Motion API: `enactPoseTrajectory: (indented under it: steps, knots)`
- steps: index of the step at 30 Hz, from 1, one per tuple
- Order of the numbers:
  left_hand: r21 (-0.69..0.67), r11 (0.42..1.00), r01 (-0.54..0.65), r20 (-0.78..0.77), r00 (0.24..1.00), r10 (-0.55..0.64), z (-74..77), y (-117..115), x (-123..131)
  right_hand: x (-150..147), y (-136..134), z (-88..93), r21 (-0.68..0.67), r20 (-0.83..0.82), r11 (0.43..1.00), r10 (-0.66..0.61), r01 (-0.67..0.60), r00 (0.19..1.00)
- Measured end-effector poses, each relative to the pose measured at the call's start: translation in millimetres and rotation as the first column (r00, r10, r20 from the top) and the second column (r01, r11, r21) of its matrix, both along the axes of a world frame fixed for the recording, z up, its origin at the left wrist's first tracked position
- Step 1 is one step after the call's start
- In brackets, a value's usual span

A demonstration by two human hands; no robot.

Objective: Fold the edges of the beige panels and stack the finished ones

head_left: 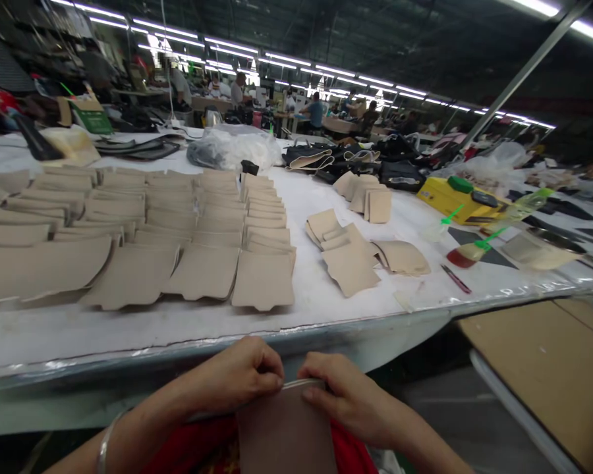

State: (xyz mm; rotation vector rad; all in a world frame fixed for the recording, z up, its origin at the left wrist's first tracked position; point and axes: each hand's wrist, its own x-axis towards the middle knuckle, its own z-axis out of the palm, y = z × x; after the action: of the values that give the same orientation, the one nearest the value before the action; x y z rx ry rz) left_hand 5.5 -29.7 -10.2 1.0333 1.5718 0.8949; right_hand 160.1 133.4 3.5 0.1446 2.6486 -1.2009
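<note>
Low in front of my body, short of the table edge, I hold a beige-brown fabric-like panel (286,434) by its top edge. My left hand (244,372) pinches the left part of that edge, with a bracelet on the wrist. A short way to the right, my right hand (338,395) grips the same edge between thumb and bent fingers. A pale line runs along the edge between them. Rows of overlapping beige panels (205,270) lie on the white table (257,322). Farther right sit a few loose panels (353,263) and a small folded stack (402,257).
On the right are a squeeze bottle with red liquid (467,253), thread snips (456,279), a yellow box (462,201) and a bowl (543,249). Clear plastic (237,145) and dark pieces (395,161) lie farther back. A brown board (548,368) stands at lower right. People work behind.
</note>
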Motion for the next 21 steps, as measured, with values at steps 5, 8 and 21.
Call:
enactPoseTrajectory:
  steps: [5, 8, 21]
  knots:
    - [-0.025, 0.999, -0.031, 0.093, 0.995, 0.033, -14.4, 3, 0, 6, -13, -7.7, 0.283, -0.115, 0.958, -0.013, 0.046, 0.993]
    - [-0.024, 0.998, -0.058, 0.109, 0.992, 0.061, -19.1, 3, 1, 8, -22, -12.6, 0.345, -0.150, 0.938, 0.026, 0.027, 0.988]
    - [-0.029, 0.994, -0.104, 0.088, 0.990, 0.106, -28.8, 0, 6, 8, -42, -42.7, 0.517, -0.444, 0.844, 0.121, 0.144, 0.888]
